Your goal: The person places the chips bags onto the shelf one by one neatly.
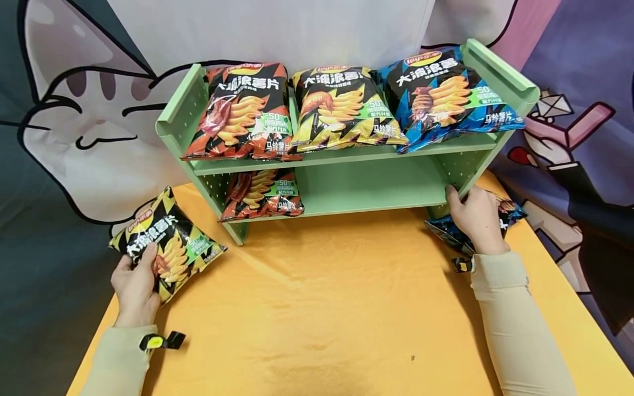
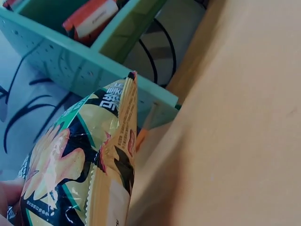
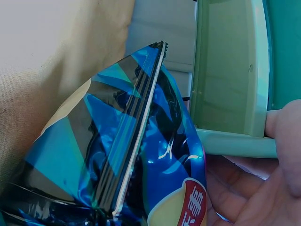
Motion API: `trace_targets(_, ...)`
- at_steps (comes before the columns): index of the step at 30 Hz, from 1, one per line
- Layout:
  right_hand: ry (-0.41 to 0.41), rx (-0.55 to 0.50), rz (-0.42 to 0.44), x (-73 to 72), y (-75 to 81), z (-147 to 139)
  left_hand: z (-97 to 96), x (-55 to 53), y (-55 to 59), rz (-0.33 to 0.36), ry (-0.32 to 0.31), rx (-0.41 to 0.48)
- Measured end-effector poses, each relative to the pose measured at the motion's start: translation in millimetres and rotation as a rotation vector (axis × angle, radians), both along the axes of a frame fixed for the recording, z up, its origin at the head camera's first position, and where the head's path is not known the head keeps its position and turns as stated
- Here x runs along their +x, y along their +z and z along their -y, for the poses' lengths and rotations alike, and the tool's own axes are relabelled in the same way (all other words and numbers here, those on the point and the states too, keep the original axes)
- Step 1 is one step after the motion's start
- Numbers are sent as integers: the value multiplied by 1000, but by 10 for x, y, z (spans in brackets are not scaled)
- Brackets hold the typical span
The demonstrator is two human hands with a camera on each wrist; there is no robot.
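My left hand [image 1: 136,286] holds a yellow-and-black bag of potato chips [image 1: 173,253] at the left, with the thumb across its front. In the left wrist view this chip bag [image 2: 61,165] is tilted beside the shelf's end panel. At the right, my right hand [image 1: 477,217] grips the lower edge of the green shelf [image 1: 371,184], its thumb on the inner side. Right by that hand is a blue chip bag [image 1: 451,234], partly hidden under it. The right wrist view shows the blue bag [image 3: 113,141] next to the fingers [image 3: 235,188], outside the shelf's side panel.
On the upper tier sit a red chip bag [image 1: 242,115], a yellow chip bag [image 1: 346,110] and a blue chip bag [image 1: 446,99]. Another red chip bag [image 1: 267,192] stands at the lower tier's left. A yellow cloth [image 1: 322,308] covers the table; a cartoon backdrop [image 1: 99,148] hangs behind.
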State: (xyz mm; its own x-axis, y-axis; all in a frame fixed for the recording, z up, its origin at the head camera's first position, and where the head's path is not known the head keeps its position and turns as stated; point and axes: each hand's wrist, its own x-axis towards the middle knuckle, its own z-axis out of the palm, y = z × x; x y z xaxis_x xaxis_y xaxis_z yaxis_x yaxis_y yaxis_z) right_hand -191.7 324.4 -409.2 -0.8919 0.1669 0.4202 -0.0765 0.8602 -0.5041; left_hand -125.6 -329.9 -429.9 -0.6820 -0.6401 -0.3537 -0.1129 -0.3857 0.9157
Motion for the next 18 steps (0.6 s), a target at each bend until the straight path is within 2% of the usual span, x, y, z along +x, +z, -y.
trace_targets(2,1,-1,2,2,-4,5,-10,100,1,-25,17,7)
trace_targets(8,4,-3,-23,-3,-14,2,-103,395,56,-45,-22,1)
trace_targets(12,7,-5,-27,-9,-22,-7,-234,581,72,-65,-47,-23)
trace_targets(18,5,1,-19,-9,-27,-14,-492,829,72,-28,-74,-97)
